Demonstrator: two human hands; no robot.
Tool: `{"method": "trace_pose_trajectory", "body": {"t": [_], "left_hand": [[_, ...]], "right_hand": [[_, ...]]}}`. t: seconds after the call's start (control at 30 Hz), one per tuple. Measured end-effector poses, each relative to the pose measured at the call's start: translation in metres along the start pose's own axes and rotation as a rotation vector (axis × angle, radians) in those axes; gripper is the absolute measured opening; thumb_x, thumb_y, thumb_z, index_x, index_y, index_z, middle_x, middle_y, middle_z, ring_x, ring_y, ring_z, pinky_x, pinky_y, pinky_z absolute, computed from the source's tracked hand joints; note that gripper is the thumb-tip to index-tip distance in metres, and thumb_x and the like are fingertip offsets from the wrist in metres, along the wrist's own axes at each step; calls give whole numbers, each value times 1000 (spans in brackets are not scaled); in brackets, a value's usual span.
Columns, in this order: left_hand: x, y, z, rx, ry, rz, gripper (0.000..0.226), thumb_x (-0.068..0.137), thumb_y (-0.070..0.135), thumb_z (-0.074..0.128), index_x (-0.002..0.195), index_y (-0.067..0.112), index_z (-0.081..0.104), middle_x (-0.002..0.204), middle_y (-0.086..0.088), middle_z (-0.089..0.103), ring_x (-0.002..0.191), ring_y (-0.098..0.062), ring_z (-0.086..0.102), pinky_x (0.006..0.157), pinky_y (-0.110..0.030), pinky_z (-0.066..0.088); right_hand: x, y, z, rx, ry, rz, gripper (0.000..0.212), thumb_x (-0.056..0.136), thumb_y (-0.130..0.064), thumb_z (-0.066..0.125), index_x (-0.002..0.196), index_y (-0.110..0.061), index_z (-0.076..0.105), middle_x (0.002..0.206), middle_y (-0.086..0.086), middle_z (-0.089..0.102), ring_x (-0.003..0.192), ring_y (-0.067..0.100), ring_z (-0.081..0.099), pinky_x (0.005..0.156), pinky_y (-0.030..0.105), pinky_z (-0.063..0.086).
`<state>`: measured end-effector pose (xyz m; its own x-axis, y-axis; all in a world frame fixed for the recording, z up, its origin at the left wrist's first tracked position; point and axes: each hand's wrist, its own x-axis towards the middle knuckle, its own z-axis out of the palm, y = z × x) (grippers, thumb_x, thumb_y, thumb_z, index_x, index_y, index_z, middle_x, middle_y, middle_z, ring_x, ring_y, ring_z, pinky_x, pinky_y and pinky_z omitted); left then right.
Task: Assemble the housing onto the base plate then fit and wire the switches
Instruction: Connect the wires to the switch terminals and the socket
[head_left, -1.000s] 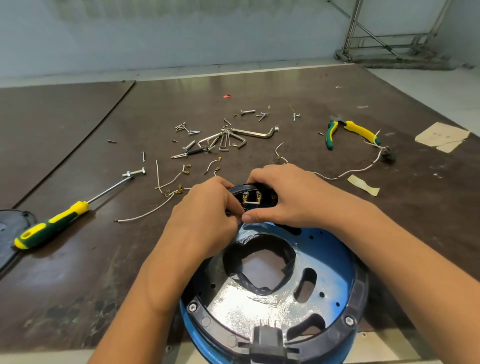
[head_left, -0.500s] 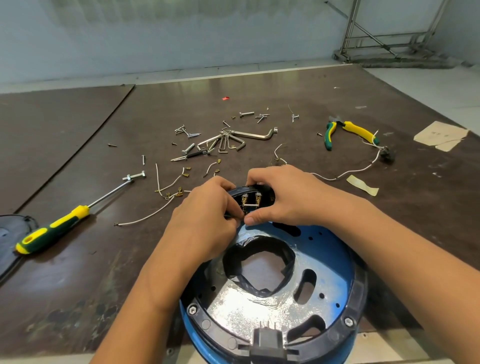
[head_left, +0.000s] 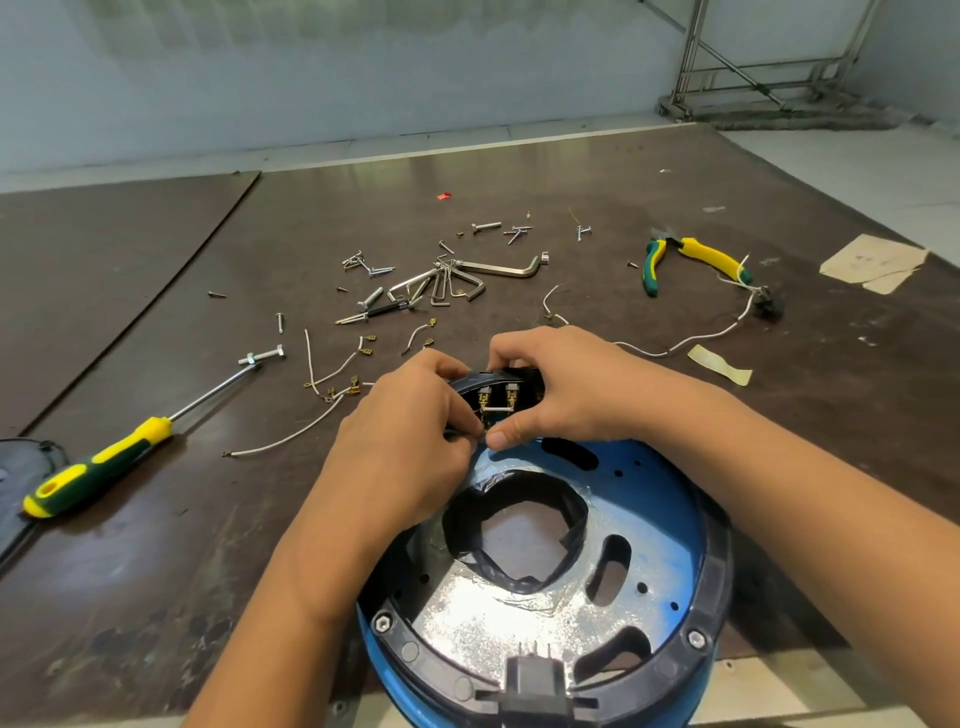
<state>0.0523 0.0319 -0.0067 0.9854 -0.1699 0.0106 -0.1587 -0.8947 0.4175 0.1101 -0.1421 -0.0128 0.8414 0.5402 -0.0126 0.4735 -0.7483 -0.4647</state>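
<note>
Brown bench (head_left: 208, 545); left hand (head_left: 405, 441) grip apparently pinching a wire (head_left: 496, 410), right hand (head_left: 561, 384) clamped on housing (head_left: 718, 577).

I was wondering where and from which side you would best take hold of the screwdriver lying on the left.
Take the screwdriver by its thick yellow-and-green handle, from above, fingers wrapped across it. It lies flat on the table, handle end nearer you, thin shaft pointing away, so the handle is the fuller, closer grip.
</note>
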Motion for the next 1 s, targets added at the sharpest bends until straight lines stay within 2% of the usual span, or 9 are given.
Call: {"method": "trace_pose_trajectory", "body": {"t": [0.17, 0.33, 0.57, 0.73, 0.8, 0.93, 1.0], "left_hand": [[-1, 2, 1, 39, 19, -4, 20, 85, 21, 66, 89, 36, 79, 141, 13, 46, 117, -21, 55, 91, -43, 51], [-1, 3, 1, 82, 33, -10, 21, 86, 22, 65, 89, 38, 78, 140, 14, 45, 117, -19, 54, 80, -34, 48], [0, 3, 0, 95, 19, 4, 23, 87, 21, 65, 96, 37, 78, 140, 11, 48, 117, -22, 55, 92, -42, 51], [3, 3, -3, 91, 30, -2, 19, 83, 22, 71, 98, 31, 79, 137, 7, 58, 121, -19, 56, 99, -36, 47], [4, 2, -5, 103, 29, -5, 18, 83, 25, 72, 98, 31, 79, 140, 8, 56, 123, -17, 54, 101, -35, 45], [3, 2, -5, 135, 30, -14, 15, 84, 28, 72, 96, 30, 79, 143, 6, 55, 128, -14, 51, 102, -35, 44], [2, 2, -4, 123, 50, -12, 14, 84, 28, 71, 94, 28, 80, 139, 4, 59, 126, -14, 53, 98, -32, 46]], "right_hand": [[0, -1, 0, -11, 4, 18, 48, 65, -57, 85, 76, -38, 42, 80, -15, 55, 77, 6, 53, 63, 33, 44], [0, -3, 1, -22, 9, 32, 50, 64, -57, 85, 75, -36, 42, 81, -14, 56, 81, 12, 55, 62, 32, 43], [-5, -4, 5, -120, 98, -31, 42, 70, -61, 76, 87, -36, 47, 81, -14, 59, 78, 9, 53, 54, 28, 35], [-8, -11, 8, -264, 160, -57, 41, 72, -63, 67, 86, -34, 41, 77, -14, 50, 77, 14, 46, 75, 40, 34], [-8, -13, 9, -280, 156, -58, 42, 73, -64, 66, 89, -34, 41, 79, -13, 49, 78, 16, 46, 75, 39, 33], [-8, -13, 9, -283, 117, -46, 44, 76, -66, 63, 104, -33, 52, 94, -11, 55, 85, 13, 47, 79, 39, 39], [-8, -13, 8, -265, 112, -45, 40, 77, -64, 64, 99, -35, 50, 94, -12, 54, 86, 12, 46, 79, 38, 38]]}}
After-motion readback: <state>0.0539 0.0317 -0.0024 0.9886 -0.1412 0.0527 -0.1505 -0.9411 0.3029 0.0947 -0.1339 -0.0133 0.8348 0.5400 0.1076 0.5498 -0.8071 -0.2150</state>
